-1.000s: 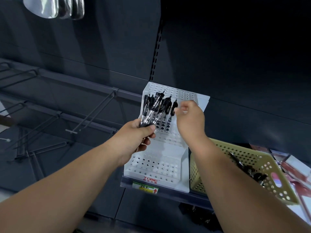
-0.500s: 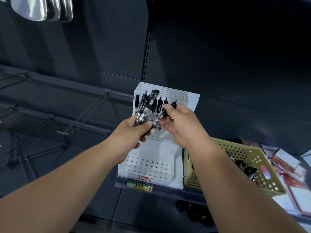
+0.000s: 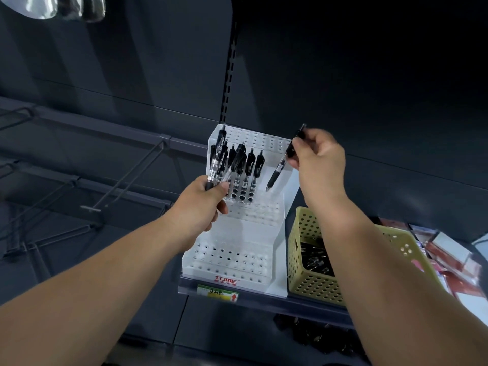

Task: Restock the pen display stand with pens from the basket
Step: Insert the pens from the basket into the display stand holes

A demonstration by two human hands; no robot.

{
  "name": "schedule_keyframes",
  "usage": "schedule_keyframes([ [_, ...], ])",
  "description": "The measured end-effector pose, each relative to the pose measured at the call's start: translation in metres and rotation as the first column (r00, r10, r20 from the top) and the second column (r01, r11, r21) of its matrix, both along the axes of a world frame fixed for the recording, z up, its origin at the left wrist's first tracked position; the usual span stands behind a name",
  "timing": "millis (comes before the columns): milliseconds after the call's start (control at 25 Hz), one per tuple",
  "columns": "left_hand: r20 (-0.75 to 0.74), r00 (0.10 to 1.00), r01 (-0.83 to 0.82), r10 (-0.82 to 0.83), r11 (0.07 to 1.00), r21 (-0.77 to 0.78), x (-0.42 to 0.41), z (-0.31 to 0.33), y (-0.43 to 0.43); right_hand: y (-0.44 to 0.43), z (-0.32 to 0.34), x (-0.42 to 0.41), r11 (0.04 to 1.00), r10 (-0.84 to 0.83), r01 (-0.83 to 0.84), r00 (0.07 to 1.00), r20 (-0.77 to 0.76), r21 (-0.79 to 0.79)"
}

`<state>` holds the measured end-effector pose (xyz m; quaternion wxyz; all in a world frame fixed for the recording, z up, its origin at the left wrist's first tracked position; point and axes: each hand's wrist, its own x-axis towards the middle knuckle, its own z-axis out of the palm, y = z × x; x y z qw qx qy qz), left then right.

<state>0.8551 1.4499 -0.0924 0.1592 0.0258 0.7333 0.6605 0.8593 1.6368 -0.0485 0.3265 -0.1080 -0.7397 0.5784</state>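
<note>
A white stepped pen display stand (image 3: 237, 233) with rows of holes sits on the shelf. Several black pens (image 3: 245, 173) stand upright in its middle tier. My left hand (image 3: 204, 204) is closed around a bundle of black pens (image 3: 220, 162) in front of the stand's left side. My right hand (image 3: 318, 157) pinches a single black pen (image 3: 282, 165) tilted with its tip down, just above the stand's right side. To the right of the stand a yellow perforated basket (image 3: 309, 281) holds more black pens (image 3: 315, 260), partly hidden by my right forearm.
Dark metal hooks (image 3: 118, 180) jut from the rail at left. Red and white packages (image 3: 449, 254) lie to the right of the basket. A price label (image 3: 217, 293) sits on the shelf's front edge. A dark back panel rises behind the stand.
My right hand took one pen from the bundle in my left hand and carried it up and to the right, above the stand's right side. My left hand stayed put.
</note>
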Motion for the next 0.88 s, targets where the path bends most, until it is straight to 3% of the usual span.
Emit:
schedule_keyframes([
  [480,-0.009,1.0,0.022,-0.022,1.0,-0.007,-0.009,-0.009,0.0,-0.006,-0.042,-0.025,0.988,0.008,-0.035,0.984,0.179,0.15],
  [880,0.086,0.996,0.006,-0.011,0.998,0.057,-0.006,-0.008,-0.002,-0.007,-0.043,-0.026,0.938,-0.144,0.04,0.949,0.282,0.345],
])
